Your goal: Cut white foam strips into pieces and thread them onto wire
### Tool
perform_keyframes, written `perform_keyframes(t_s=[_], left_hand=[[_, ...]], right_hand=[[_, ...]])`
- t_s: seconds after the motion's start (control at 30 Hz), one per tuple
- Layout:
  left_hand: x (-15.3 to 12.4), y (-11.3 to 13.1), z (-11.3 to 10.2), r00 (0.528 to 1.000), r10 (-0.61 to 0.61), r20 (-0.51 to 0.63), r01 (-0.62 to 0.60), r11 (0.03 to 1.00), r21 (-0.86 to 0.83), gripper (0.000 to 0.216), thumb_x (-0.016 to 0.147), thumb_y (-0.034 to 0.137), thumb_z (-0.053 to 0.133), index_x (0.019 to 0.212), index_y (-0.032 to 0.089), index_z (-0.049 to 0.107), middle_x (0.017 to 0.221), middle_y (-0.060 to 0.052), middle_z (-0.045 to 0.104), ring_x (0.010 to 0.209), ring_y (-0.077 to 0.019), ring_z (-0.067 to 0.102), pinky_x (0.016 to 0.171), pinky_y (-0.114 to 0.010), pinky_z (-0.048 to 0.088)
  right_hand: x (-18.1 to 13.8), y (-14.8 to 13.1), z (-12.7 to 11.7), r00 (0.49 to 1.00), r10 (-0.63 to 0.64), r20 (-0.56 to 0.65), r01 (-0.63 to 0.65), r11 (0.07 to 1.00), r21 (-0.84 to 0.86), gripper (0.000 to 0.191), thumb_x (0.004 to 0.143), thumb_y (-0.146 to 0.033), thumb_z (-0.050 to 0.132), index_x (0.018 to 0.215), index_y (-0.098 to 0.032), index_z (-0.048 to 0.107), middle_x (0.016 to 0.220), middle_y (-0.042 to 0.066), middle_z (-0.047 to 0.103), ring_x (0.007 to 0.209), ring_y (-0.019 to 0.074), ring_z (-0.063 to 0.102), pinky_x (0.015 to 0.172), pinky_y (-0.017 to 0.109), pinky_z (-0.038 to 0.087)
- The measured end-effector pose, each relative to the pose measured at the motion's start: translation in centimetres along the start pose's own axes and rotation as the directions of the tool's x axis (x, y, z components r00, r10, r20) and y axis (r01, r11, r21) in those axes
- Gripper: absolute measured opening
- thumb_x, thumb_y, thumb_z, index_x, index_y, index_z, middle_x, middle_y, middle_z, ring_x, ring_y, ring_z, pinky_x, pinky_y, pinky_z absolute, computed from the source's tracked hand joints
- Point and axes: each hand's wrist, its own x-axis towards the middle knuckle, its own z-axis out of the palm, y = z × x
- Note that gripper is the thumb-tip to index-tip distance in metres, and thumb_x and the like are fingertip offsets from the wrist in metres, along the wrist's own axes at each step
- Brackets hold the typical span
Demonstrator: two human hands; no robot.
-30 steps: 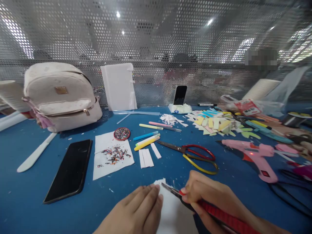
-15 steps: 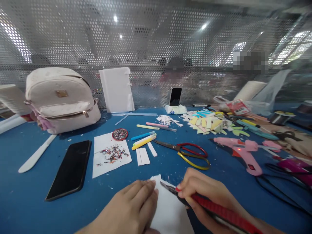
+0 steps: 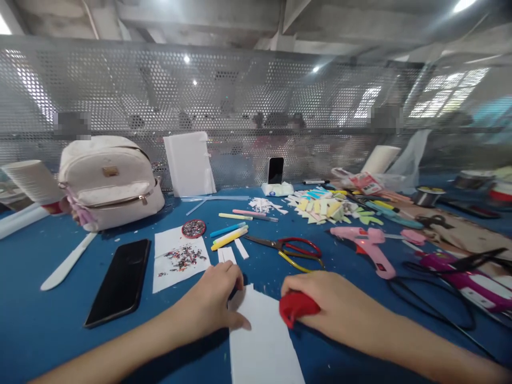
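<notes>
A white sheet (image 3: pixel 264 336) of paper or thin board lies on the blue table in front of me. At its upper left edge is my left hand (image 3: pixel 214 293), thumb resting over the sheet and fingers bent but apart from the thumb. My right hand (image 3: pixel 320 304) is closed round the red handle of a utility knife (image 3: pixel 298 308), by the sheet's right edge. The blade is not visible. Beyond the hands lie scissors (image 3: pixel 280 245) with red and yellow grips, narrow white strips (image 3: pixel 227 256) and several markers (image 3: pixel 230 234).
A black phone (image 3: pixel 119 282) and a paper with glitter pieces (image 3: pixel 182 261) lie left. A pale backpack (image 3: pixel 110 184) stands behind. On the right are a pink glue gun (image 3: pixel 370 245) with its cable and a pile of coloured paper scraps (image 3: pixel 326 205). A perforated metal partition (image 3: pixel 232 96) rises behind.
My head view has tilted up. My left hand has shifted left and its fingers have spread from the sheet. The knife in my right hand has turned, and its blade no longer shows.
</notes>
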Motion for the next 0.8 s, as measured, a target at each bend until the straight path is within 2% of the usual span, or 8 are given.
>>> perform_keyframes(t_s=[0.03,0.1,0.17,0.33,0.53,0.67,0.8], left_hand=[[0.0,0.0,0.1,1.000,0.007,-0.006,-0.007,1.000,0.010,0.056,0.060,0.040,0.093,0.098,0.018,0.058,0.105,-0.005,0.059,0.097,-0.0267,0.056,0.080,-0.034,0.044],[0.0,-0.1,0.2,0.999,0.023,-0.022,-0.022,0.999,0.034,0.061,0.058,0.042,0.093,0.102,0.018,0.058,0.105,-0.006,0.059,0.098,-0.0279,0.055,0.081,-0.035,0.042],[0.0,-0.2,0.3,0.999,0.016,-0.031,-0.015,0.999,0.033,0.062,0.057,0.044,0.093,0.100,0.018,0.058,0.104,-0.006,0.059,0.097,-0.0280,0.055,0.081,-0.035,0.041],[-0.6,-0.2,0.4,0.997,-0.055,-0.054,0.054,0.998,-0.014,0.058,0.054,0.042,0.094,0.089,0.019,0.054,0.100,-0.004,0.059,0.090,-0.0244,0.054,0.076,-0.031,0.039],[-1.3,-0.1,0.1,0.992,-0.120,-0.035,0.116,0.989,-0.094,0.056,0.056,0.039,0.091,0.092,0.020,0.052,0.086,0.002,0.060,0.079,-0.0197,0.054,0.064,-0.025,0.038],[-1.4,-0.1,-0.3,0.994,-0.107,-0.015,0.105,0.987,-0.120,0.058,0.055,0.036,0.092,0.099,0.019,0.058,0.091,0.001,0.061,0.082,-0.0200,0.055,0.067,-0.026,0.039],[-1.8,-0.2,-0.6,0.993,-0.116,-0.010,0.114,0.986,-0.125,0.057,0.050,0.036,0.094,0.091,0.019,0.058,0.091,0.000,0.058,0.082,-0.0202,0.054,0.067,-0.026,0.038]], right_hand=[[0.2,-0.3,0.4,0.999,0.032,0.009,-0.032,0.999,-0.022,0.004,0.081,-0.027,0.069,0.082,-0.023,0.067,0.084,0.001,0.074,0.081,0.0257,0.069,0.064,0.028,0.040],[0.6,-0.8,1.1,0.998,0.054,0.010,-0.054,0.998,-0.035,0.025,0.075,-0.042,0.078,0.083,-0.022,0.064,0.086,0.002,0.073,0.082,0.0275,0.068,0.061,0.028,0.036],[1.0,-1.1,1.7,0.998,0.062,-0.003,-0.062,0.998,-0.025,0.033,0.071,-0.047,0.081,0.085,-0.022,0.063,0.085,0.002,0.072,0.081,0.0272,0.067,0.059,0.026,0.033],[1.1,-1.4,1.8,0.994,0.085,-0.063,-0.083,0.996,0.028,0.022,0.078,-0.035,0.075,0.091,-0.024,0.062,0.076,-0.002,0.067,0.075,0.0225,0.064,0.056,0.025,0.027],[0.9,-1.3,1.2,0.996,0.079,-0.049,-0.068,0.977,0.201,0.029,0.076,-0.032,0.079,0.096,-0.024,0.060,0.083,-0.004,0.066,0.077,0.0194,0.061,0.061,0.023,0.033],[0.9,-1.3,1.3,0.998,0.039,-0.046,-0.025,0.964,0.265,0.031,0.074,-0.027,0.079,0.098,-0.024,0.061,0.084,-0.004,0.066,0.076,0.0181,0.060,0.062,0.022,0.035],[0.9,-1.7,1.4,0.998,0.022,-0.067,-0.003,0.963,0.268,0.028,0.073,-0.025,0.079,0.095,-0.023,0.062,0.082,-0.004,0.064,0.074,0.0171,0.058,0.061,0.022,0.034]])
